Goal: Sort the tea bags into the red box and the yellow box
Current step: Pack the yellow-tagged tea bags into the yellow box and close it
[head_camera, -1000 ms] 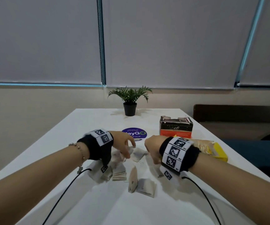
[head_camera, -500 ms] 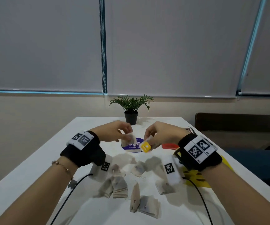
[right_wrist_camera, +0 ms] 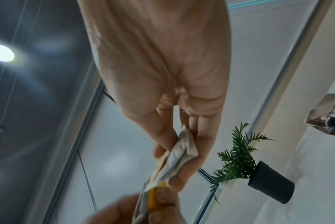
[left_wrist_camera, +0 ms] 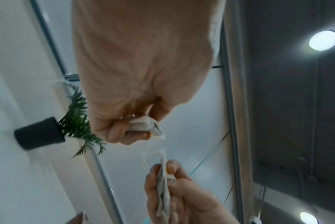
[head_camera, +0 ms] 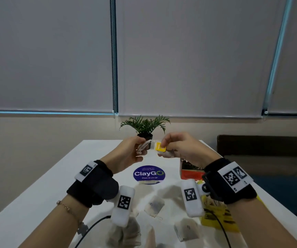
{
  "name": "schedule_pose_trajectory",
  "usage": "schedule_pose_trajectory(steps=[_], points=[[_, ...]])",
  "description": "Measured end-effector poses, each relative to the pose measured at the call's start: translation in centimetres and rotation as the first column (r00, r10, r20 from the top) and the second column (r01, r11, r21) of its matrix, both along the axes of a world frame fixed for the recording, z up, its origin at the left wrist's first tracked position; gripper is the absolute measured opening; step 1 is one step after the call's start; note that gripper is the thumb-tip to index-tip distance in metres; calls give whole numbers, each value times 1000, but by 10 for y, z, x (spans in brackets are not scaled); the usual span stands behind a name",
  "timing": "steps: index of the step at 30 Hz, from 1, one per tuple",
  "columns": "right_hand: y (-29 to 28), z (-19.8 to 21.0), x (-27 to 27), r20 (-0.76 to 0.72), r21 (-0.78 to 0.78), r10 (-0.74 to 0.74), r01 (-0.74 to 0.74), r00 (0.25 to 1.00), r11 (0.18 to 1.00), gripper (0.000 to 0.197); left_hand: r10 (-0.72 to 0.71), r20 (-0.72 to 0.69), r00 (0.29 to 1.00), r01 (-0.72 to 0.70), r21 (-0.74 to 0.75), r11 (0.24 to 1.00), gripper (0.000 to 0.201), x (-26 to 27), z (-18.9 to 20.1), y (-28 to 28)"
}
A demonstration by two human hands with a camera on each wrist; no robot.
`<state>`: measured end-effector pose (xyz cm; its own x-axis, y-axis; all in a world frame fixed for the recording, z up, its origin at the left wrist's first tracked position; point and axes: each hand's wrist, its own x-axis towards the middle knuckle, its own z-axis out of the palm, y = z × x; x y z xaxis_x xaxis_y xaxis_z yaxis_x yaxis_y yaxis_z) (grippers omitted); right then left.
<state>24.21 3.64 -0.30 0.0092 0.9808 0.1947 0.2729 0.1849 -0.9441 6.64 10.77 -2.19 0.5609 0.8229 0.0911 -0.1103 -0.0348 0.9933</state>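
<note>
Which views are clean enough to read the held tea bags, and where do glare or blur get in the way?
Head view: sharp, evenly lit; the yellow tag in the right hand reads clearly. Left wrist view: ceiling lamp flares, plant smeared, left hand close and soft. Right wrist view: lamp glare at left edge, the near tea bag blurred.

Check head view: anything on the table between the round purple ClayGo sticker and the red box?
Nothing: in the head view, only bare white table lies between the round purple ClayGo sticker and the red cardboard box. The loose paper tea bags lie nearer the person.
</note>
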Motion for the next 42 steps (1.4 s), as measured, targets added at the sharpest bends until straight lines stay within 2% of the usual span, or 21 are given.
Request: schedule_pose_trajectory(steps=[1, 3, 7, 9, 12, 16, 20, 23, 25, 28, 31, 34, 37, 42], points=[[0, 1, 0, 4, 8, -20, 20, 1000, 1000, 26, -28, -9, 1000, 28, -13, 1000, 26, 0, 0, -1], [1, 3, 0, 7, 15, -59, 59, 998, 998, 17, -45, -69, 997, 50, 73, 996, 21, 0, -2, -1], [1, 3, 0, 34, 78, -173, 170, 984, 982, 6, 13, -99, 995, 4, 169, 986, 12, -1, -6, 0], [1, 3, 0, 34, 136, -237, 231, 971, 963, 10, 24, -75, 997, -12, 151, 988, 16, -1, -5, -1], [1, 3, 0, -44, 152, -265, 269, 963, 951, 19, 17, -12, 1000, -15, 120, 993, 18, -2, -2, -4], [-1, 4, -6, -87, 114, -192, 201, 978, 973, 16, 32, -51, 998, -24, 154, 988, 16, -2, 1, -8], [-2, 4, -12, -91, 81, -162, 170, 983, 982, 9, 150, -81, 985, -122, 279, 952, 13, -1, 3, -12], [-3, 5, -11, -92, 93, -152, 160, 984, 983, 4, 157, -14, 987, -146, 304, 942, 6, -3, 5, -10], [-4, 5, -10, -97, 113, -145, 156, 985, 981, 2, 168, 23, 986, -167, 312, 935, 12, -4, 6, -9], [-4, 4, -9, -65, 152, -177, 185, 982, 971, 4, 190, 24, 981, -185, 366, 912, 5, -5, 8, -11], [-4, 5, -8, -22, 146, -177, 179, 984, 973, 6, 218, 44, 975, -217, 396, 892, 7, -6, 7, -12], [-7, 8, -9, -17, 69, -76, 77, 997, 995, 6, 268, 85, 960, -279, 399, 874, 9, -7, 7, -12], [-9, 11, -10, -65, 44, 2, 1, 998, 999, 7, 258, 84, 963, -270, 388, 881, 7, -8, 9, -15], [-5, 6, -10, 103, 137, -136, 121, 985, 983, 8, 217, 75, 973, -229, 392, 891, 6, -4, 12, -24]])
